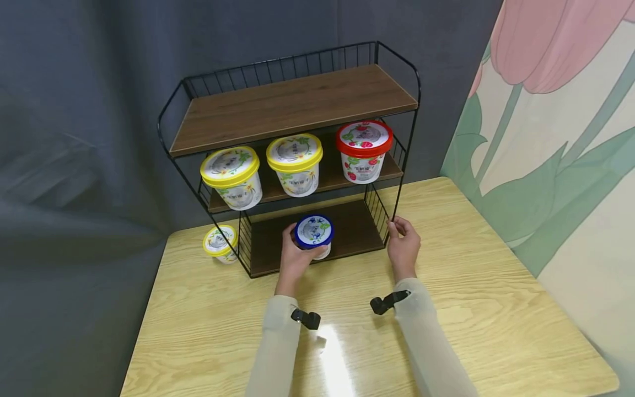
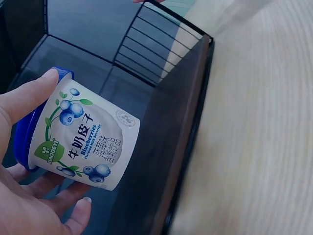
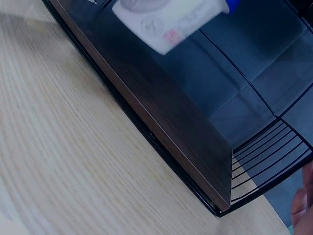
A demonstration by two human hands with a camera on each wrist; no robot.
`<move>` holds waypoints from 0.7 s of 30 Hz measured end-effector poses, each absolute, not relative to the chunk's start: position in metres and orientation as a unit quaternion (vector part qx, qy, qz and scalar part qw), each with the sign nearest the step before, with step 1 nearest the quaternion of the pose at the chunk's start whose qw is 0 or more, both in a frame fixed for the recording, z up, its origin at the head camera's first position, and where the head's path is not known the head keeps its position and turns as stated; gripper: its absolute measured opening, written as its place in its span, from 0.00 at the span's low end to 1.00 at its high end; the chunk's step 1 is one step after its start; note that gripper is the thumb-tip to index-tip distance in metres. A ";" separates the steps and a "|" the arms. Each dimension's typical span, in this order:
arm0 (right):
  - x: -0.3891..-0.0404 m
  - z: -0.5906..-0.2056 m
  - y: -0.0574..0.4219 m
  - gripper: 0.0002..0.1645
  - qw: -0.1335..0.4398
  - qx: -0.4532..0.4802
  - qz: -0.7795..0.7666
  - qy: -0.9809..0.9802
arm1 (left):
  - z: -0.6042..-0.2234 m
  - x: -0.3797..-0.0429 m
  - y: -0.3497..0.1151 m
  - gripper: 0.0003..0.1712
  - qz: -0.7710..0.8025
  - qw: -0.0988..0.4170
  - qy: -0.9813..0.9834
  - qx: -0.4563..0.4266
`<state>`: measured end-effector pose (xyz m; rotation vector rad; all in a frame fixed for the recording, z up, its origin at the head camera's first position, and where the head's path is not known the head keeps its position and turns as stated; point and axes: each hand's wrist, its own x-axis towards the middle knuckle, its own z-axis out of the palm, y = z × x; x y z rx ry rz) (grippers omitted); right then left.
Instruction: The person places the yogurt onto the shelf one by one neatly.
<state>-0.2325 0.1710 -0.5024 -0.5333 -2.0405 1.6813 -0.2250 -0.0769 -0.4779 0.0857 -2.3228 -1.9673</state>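
Note:
My left hand (image 1: 296, 259) grips a white tub with a blue lid (image 1: 315, 230), thumb on one side and fingers round the other. Blueberries are printed on this tub (image 2: 83, 137) in the left wrist view. It is over the front of the bottom board (image 1: 347, 231) of a black wire shelf rack (image 1: 403, 160); whether its base touches the board, I cannot tell. My right hand (image 1: 404, 245) holds the rack's right front post low down with curled fingers. Only part of that right hand (image 3: 304, 205) shows at the edge of the right wrist view.
Two yellow-lidded tubs (image 1: 231, 176) and a red-lidded tub (image 1: 364, 151) stand on the middle shelf. Another yellow-lidded tub (image 1: 220, 242) is on the wooden table (image 1: 198, 331), left of the rack. The brown top shelf (image 1: 297, 107) overhangs them. A dark curtain (image 1: 89, 165) hangs behind.

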 end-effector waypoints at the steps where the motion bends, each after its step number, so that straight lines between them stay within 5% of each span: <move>1: -0.233 -0.502 0.171 0.16 0.221 -0.193 0.609 -0.737 | -0.480 -0.226 -0.075 0.57 -0.645 0.047 -0.762 0.031; 21: -0.233 -0.504 0.173 0.15 0.216 -0.195 0.619 -0.729 | -0.490 -0.240 -0.018 0.58 -0.659 0.014 -0.751 0.033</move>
